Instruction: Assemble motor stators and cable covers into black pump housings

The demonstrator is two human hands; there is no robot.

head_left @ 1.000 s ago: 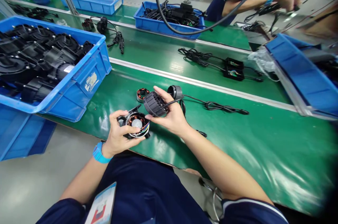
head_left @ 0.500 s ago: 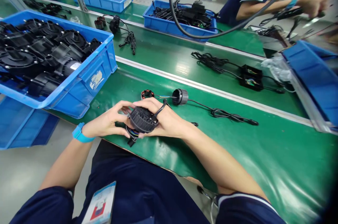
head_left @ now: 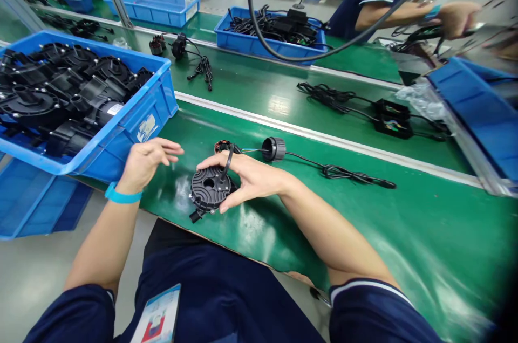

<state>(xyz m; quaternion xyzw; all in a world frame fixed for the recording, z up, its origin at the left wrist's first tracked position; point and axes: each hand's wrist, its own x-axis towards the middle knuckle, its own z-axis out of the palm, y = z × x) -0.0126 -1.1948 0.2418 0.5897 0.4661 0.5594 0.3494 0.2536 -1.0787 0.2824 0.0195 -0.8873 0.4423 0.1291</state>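
A round black pump housing (head_left: 211, 189) with wavy ridges, a centre hole and a short side spout sits near the front edge of the green worktable. My right hand (head_left: 251, 175) grips its right side, thumb in front and fingers behind. A black cable rises from the top of the housing beside those fingers. My left hand (head_left: 151, 162) is off to the left, fingers apart and holding nothing, close to the blue crate of pumps. Just beyond my right hand lies a copper-wound stator (head_left: 222, 145), partly covered, wired to a ribbed black cap (head_left: 274, 149) with a coiled cable.
The blue crate (head_left: 133, 132) of black pumps stands at left. A metal rail (head_left: 324, 135) crosses the table. Beyond it lie cables with open black boxes (head_left: 392, 118) and a blue bin (head_left: 267, 47) of cables. A co-worker's hand (head_left: 457, 18) is at upper right.
My left hand has let go of the housing and moved left. The housing, earlier tilted between both hands with wires showing, now lies flatter with its ridged face up under my right hand.
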